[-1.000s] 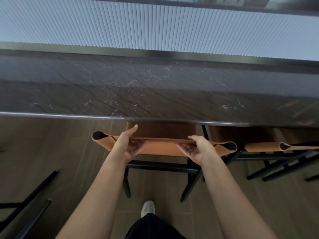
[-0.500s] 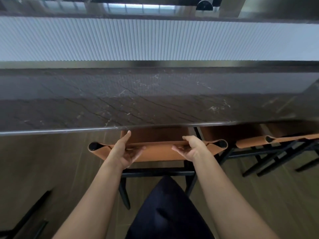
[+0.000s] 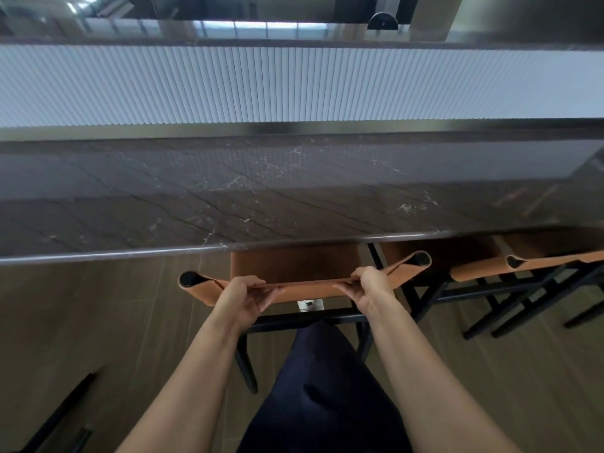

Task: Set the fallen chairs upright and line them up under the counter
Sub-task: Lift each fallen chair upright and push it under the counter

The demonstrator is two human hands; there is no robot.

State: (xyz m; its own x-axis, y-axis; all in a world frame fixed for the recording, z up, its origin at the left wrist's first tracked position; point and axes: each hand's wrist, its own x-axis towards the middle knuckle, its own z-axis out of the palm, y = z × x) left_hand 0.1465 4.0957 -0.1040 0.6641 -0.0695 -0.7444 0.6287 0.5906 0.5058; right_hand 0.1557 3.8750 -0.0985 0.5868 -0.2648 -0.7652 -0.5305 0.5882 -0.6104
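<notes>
An upright chair (image 3: 294, 263) with a tan leather seat and black frame stands in front of me, its seat partly under the dark marble counter (image 3: 294, 191). My left hand (image 3: 243, 297) and my right hand (image 3: 371, 289) both grip the tan backrest strap (image 3: 307, 287) along its top edge. A second upright tan chair (image 3: 474, 271) stands to the right, also tucked under the counter edge. My raised knee in dark trousers hides part of the first chair's rear rail.
Black legs of another chair (image 3: 62, 416) lie low at the bottom left on the wooden floor (image 3: 98, 322). A white ribbed panel (image 3: 294, 86) runs behind the counter. Open floor lies left of the held chair.
The chair has slid further under the counter. My fingers have closed tighter on the backrest, and my knee has come up behind the chair.
</notes>
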